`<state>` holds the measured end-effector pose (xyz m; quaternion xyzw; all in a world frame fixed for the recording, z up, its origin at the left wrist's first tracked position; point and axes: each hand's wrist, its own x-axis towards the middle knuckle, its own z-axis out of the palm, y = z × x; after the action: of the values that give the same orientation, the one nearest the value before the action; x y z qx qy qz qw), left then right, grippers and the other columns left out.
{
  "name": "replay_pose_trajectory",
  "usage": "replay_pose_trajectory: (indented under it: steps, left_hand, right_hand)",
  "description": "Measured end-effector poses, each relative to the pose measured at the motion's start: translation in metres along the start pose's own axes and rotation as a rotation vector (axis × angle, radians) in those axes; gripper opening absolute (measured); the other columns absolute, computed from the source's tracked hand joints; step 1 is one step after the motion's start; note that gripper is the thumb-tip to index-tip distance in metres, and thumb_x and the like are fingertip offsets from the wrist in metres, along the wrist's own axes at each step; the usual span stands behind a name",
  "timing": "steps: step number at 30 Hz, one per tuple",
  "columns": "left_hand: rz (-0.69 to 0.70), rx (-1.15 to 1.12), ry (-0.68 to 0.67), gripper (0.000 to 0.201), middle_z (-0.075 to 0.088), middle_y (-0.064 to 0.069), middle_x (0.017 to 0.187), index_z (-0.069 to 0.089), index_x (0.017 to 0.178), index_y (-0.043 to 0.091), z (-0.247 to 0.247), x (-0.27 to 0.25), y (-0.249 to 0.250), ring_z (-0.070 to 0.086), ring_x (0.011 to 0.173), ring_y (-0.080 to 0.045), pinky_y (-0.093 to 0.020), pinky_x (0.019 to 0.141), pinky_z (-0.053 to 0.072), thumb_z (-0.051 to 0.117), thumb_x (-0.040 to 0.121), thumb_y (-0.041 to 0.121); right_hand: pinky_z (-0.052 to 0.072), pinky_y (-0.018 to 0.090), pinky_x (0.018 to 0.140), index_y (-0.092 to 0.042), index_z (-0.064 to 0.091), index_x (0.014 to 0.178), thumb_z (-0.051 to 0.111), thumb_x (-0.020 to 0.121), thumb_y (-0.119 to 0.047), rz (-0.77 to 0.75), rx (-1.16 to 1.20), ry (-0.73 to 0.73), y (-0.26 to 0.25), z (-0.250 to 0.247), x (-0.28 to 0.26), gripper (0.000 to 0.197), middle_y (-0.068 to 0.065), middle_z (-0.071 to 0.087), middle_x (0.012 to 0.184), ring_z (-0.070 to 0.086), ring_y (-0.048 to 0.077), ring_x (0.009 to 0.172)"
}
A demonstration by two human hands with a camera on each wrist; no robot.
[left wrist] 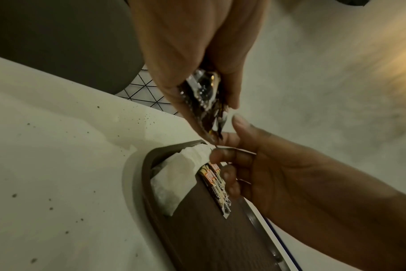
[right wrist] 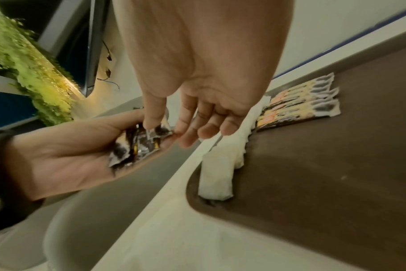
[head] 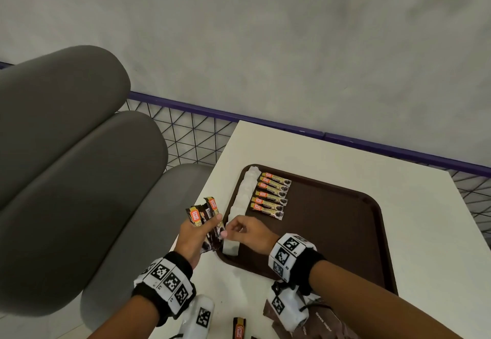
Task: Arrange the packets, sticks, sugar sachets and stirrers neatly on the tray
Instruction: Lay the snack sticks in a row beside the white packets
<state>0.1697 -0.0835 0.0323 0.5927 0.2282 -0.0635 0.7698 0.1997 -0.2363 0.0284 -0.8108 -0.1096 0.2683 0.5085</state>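
Note:
My left hand (head: 210, 224) grips a bundle of brown coffee sticks (head: 206, 216) just off the left edge of the brown tray (head: 332, 232). My right hand (head: 228, 232) meets it, thumb and forefinger pinching the near end of one stick of the bundle (right wrist: 137, 144). On the tray, white sugar sachets (head: 243, 195) lie in a column along the left rim. Beside them, several coffee sticks (head: 271, 196) lie in a neat row. The left wrist view shows the bundle (left wrist: 204, 95), the sachets (left wrist: 174, 179) and the row (left wrist: 217, 185).
The tray sits on a white table (head: 425, 232). A loose coffee stick (head: 239, 328) and brown packets (head: 326, 320) lie at the table's near edge. Grey padded seat cushions (head: 79, 179) stand to the left. A wire mesh fence with a purple rail (head: 265, 123) runs behind.

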Motion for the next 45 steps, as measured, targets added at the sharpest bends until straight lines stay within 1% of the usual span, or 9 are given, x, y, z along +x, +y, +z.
replay_pose_trajectory:
  steps: [7, 12, 15, 20, 24, 29, 32, 37, 45]
  left_hand:
    - [-0.057, -0.067, -0.069, 0.028, 0.067, -0.017, 0.081, 0.063, 0.103, -0.004, -0.005, -0.009, 0.007, 0.067, 0.071, -0.025, -0.042, 0.067, 0.059, 0.071, 0.079, 0.009]
    - [-0.069, -0.137, -0.036, 0.029, 0.064, -0.016, 0.094, 0.063, 0.107, 0.004, -0.012, -0.008, 0.009, 0.063, 0.084, -0.023, -0.039, 0.064, 0.060, 0.070, 0.079, 0.006]
    - [-0.083, -0.108, -0.058, 0.029, 0.067, -0.016, 0.099, 0.065, 0.108, 0.005, -0.010, -0.005, 0.009, 0.064, 0.087, -0.023, -0.038, 0.065, 0.060, 0.070, 0.080, 0.008]
    - [-0.098, -0.046, -0.087, 0.014, 0.065, -0.017, 0.076, 0.068, 0.092, 0.001, 0.000, -0.004, 0.007, 0.062, 0.058, -0.015, -0.030, 0.050, 0.056, 0.071, 0.078, 0.002]
    - [-0.113, -0.104, -0.052, 0.013, 0.064, -0.018, 0.075, 0.063, 0.094, -0.002, 0.006, -0.002, 0.005, 0.063, 0.052, -0.017, -0.030, 0.050, 0.055, 0.067, 0.082, 0.001]
    - [-0.178, -0.071, 0.008, 0.018, 0.061, -0.010, 0.062, 0.062, 0.089, 0.004, -0.002, 0.002, -0.001, 0.061, 0.046, -0.016, -0.037, 0.057, 0.059, 0.072, 0.080, 0.016]
    - [-0.233, -0.077, 0.029, 0.025, 0.060, -0.010, 0.064, 0.059, 0.085, 0.005, -0.008, 0.006, -0.003, 0.062, 0.050, -0.017, -0.043, 0.063, 0.060, 0.070, 0.081, 0.027]
    - [-0.262, -0.127, -0.006, 0.014, 0.057, -0.014, 0.078, 0.054, 0.093, 0.001, -0.013, 0.009, -0.003, 0.062, 0.070, -0.024, -0.039, 0.059, 0.060, 0.057, 0.092, 0.014]
    - [-0.225, -0.080, -0.078, 0.026, 0.054, -0.018, 0.110, 0.058, 0.118, 0.005, -0.021, 0.006, -0.001, 0.058, 0.096, -0.025, -0.033, 0.060, 0.060, 0.047, 0.095, 0.006]
  right_hand:
    - [0.041, 0.020, 0.066, -0.023, 0.052, 0.071, 0.069, 0.080, -0.012, 0.018, 0.124, 0.127, 0.003, 0.002, -0.002, 0.021, 0.000, 0.058, 0.072, 0.052, 0.009, 0.066]
    - [0.036, 0.008, 0.045, -0.014, 0.051, 0.071, 0.066, 0.076, 0.005, 0.079, 0.190, 0.132, 0.008, -0.021, -0.015, 0.025, -0.003, 0.062, 0.061, 0.051, -0.005, 0.042]
    - [0.041, 0.012, 0.056, -0.016, 0.054, 0.073, 0.069, 0.074, 0.004, 0.107, 0.091, 0.030, 0.015, -0.030, -0.020, 0.025, -0.004, 0.065, 0.066, 0.058, -0.003, 0.053]
    - [0.048, 0.020, 0.074, -0.015, 0.060, 0.076, 0.069, 0.076, 0.000, 0.141, 0.109, -0.014, 0.018, -0.041, -0.027, 0.018, -0.007, 0.066, 0.069, 0.061, 0.004, 0.066]
    - [0.033, 0.014, 0.048, -0.017, 0.066, 0.076, 0.068, 0.080, -0.013, 0.140, 0.221, 0.221, 0.024, -0.055, -0.029, 0.006, -0.001, 0.058, 0.072, 0.042, 0.006, 0.056]
    - [0.034, 0.010, 0.046, -0.010, 0.062, 0.068, 0.063, 0.084, -0.010, 0.230, 0.267, 0.495, 0.042, -0.074, -0.025, 0.017, -0.005, 0.058, 0.069, 0.042, 0.006, 0.057]
    - [0.033, 0.015, 0.056, -0.010, 0.063, 0.067, 0.063, 0.085, -0.011, 0.296, 0.179, 0.510, 0.056, -0.079, -0.023, 0.018, -0.007, 0.058, 0.067, 0.045, 0.002, 0.059]
    - [0.040, 0.023, 0.070, -0.011, 0.067, 0.066, 0.067, 0.082, -0.015, 0.375, 0.118, 0.549, 0.070, -0.073, -0.012, 0.017, -0.001, 0.061, 0.066, 0.053, 0.010, 0.067]
    - [0.042, 0.022, 0.078, -0.004, 0.071, 0.090, 0.070, 0.080, -0.016, 0.478, 0.028, 0.622, 0.063, -0.072, 0.001, 0.015, 0.011, 0.068, 0.095, 0.060, 0.020, 0.093]
